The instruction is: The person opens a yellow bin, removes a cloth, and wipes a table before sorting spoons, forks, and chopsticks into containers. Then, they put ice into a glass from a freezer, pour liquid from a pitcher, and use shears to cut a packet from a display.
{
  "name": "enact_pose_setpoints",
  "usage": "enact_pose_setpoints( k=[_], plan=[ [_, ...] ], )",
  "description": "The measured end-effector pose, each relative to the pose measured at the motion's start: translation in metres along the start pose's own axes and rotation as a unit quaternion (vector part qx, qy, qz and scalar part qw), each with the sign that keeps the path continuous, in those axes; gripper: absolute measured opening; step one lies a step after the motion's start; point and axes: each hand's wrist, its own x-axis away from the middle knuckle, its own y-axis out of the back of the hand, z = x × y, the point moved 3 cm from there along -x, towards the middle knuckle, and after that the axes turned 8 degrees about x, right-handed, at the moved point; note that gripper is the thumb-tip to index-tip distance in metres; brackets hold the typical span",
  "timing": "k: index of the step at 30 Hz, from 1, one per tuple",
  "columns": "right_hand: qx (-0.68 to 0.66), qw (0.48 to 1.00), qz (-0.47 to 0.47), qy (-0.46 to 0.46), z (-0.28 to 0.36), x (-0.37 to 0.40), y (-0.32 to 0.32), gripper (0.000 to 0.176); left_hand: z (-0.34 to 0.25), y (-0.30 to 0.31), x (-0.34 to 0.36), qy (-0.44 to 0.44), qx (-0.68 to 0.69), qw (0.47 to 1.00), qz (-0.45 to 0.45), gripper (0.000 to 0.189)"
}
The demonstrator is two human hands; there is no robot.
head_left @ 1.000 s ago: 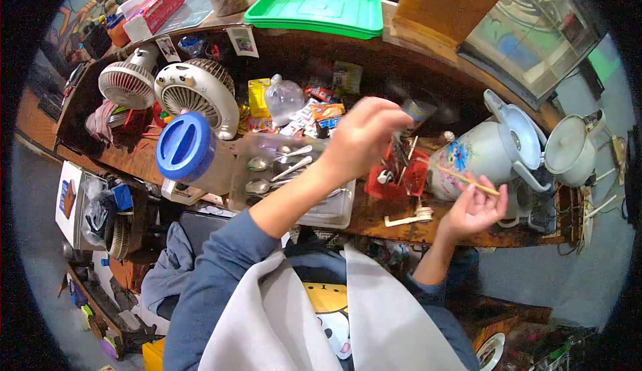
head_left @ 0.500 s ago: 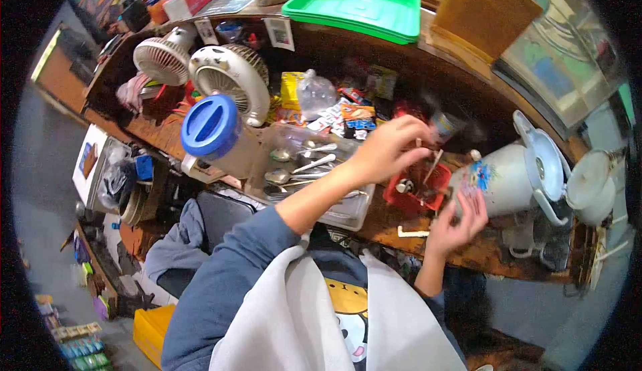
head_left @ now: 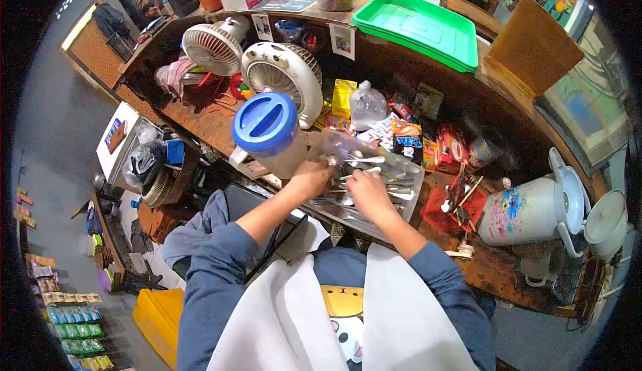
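Note:
Both my hands are down in a clear plastic tray (head_left: pixel 416 196) of metal spoons and other cutlery. My left hand (head_left: pixel 312 178) is at the tray's left side, its fingers curled together among the cutlery; what they grip is mostly hidden. Close to its right, my right hand (head_left: pixel 371 196) reaches in with bent fingers pinched at the handle of a spoon (head_left: pixel 366 161). Behind my left hand stands a clear jug with a blue lid (head_left: pixel 265 120). To the right of the tray is a red basket (head_left: pixel 438 218) holding several utensils.
A white floral pitcher (head_left: pixel 515 210) stands at the right, beside a pale lidded container (head_left: pixel 605 217). Snack packets (head_left: pixel 404 133) and a plastic bag (head_left: pixel 368 107) lie behind the tray. Two fans (head_left: pixel 284 80) stand back left. A green tray (head_left: pixel 418 30) rests on the upper ledge.
My left hand has moved from above the red basket, and my right hand from beside the pitcher, both into the cutlery tray. The view has shifted, so the surroundings appear farther right.

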Motion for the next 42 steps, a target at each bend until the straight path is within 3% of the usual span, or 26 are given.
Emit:
enact_pose_setpoints(
  k=[2,5,7,8,11,15,17,19,21,23,25,27,29,31,32,33,35,36,37,39,40,42],
  plan=[
    [-0.003,1.0,0.003,-0.023,-0.002,-0.008,-0.003,0.013,-0.004,-0.004,0.0,-0.034,-0.096,0.995,-0.009,0.02],
    [-0.011,0.999,-0.011,-0.044,-0.02,-0.021,-0.01,0.012,-0.002,-0.015,-0.001,-0.01,-0.106,0.994,-0.037,0.019],
    [-0.064,0.998,0.0,0.012,-0.031,-0.031,-0.019,0.009,-0.005,-0.011,0.001,-0.002,-0.077,0.996,-0.04,0.018],
    [-0.061,0.996,0.049,0.038,-0.035,-0.035,-0.033,0.008,-0.006,-0.007,0.0,0.007,-0.053,0.997,-0.047,0.017],
    [-0.014,1.0,-0.021,0.018,-0.028,-0.035,-0.037,0.013,-0.009,-0.002,-0.001,0.019,-0.06,0.997,-0.051,0.021],
    [-0.011,1.0,0.018,-0.011,-0.032,-0.027,-0.04,0.007,-0.01,0.01,0.003,0.031,0.03,0.998,-0.052,0.022],
    [-0.015,0.998,0.036,-0.05,-0.035,-0.021,-0.032,0.006,-0.017,0.026,0.01,0.032,0.019,0.992,-0.123,0.008],
    [-0.019,0.994,0.053,-0.092,-0.034,-0.012,-0.015,0.009,-0.023,0.048,0.019,0.018,0.061,0.988,-0.144,0.01],
    [-0.102,0.981,-0.024,-0.164,-0.035,-0.002,0.004,0.007,-0.027,0.069,0.024,0.08,0.146,0.978,-0.125,0.019],
    [-0.115,0.971,-0.061,-0.2,-0.031,0.009,0.029,0.006,-0.022,0.078,0.026,0.129,0.218,0.954,-0.163,0.023],
    [-0.191,0.933,-0.171,-0.254,-0.025,0.021,0.066,0.008,-0.017,0.078,0.023,0.091,0.42,0.871,-0.237,0.032],
    [-0.205,0.916,-0.251,-0.237,-0.023,0.036,0.095,0.01,-0.023,0.083,0.013,0.087,0.55,0.801,-0.223,0.033],
    [-0.248,0.881,-0.323,-0.241,-0.025,0.057,0.127,0.008,-0.028,0.085,-0.003,0.03,0.586,0.778,-0.225,0.037],
    [-0.231,0.811,-0.469,-0.263,-0.033,0.091,0.141,0.003,-0.056,0.1,-0.021,0.008,0.595,0.771,-0.228,0.028],
    [-0.268,0.793,-0.486,-0.25,-0.039,0.109,0.152,0.005,-0.075,0.109,-0.03,-0.043,0.598,0.764,-0.241,0.022],
    [-0.306,0.773,-0.503,-0.236,-0.045,0.126,0.163,0.009,-0.094,0.117,-0.038,-0.094,0.598,0.755,-0.252,0.016],
    [-0.282,0.714,-0.597,-0.233,-0.062,0.155,0.162,0.024,-0.133,0.133,-0.057,-0.116,0.462,0.837,-0.269,0.009],
    [-0.246,0.739,-0.567,-0.268,-0.073,0.169,0.158,0.033,-0.15,0.135,-0.068,-0.133,0.419,0.856,-0.271,0.012],
    [-0.242,0.739,-0.569,-0.268,-0.08,0.178,0.151,0.033,-0.163,0.133,-0.081,-0.185,0.317,0.877,-0.311,0.014],
    [-0.272,0.738,-0.506,-0.354,-0.097,0.193,0.13,0.032,-0.192,0.13,-0.1,-0.261,0.192,0.889,-0.325,0.018],
    [-0.296,0.722,-0.516,-0.353,-0.102,0.196,0.116,0.032,-0.203,0.123,-0.11,-0.266,0.161,0.9,-0.304,0.017],
    [-0.235,0.768,-0.454,-0.385,-0.111,0.2,0.1,0.034,-0.219,0.103,-0.131,-0.266,0.101,0.927,-0.245,0.014]
  ],
)
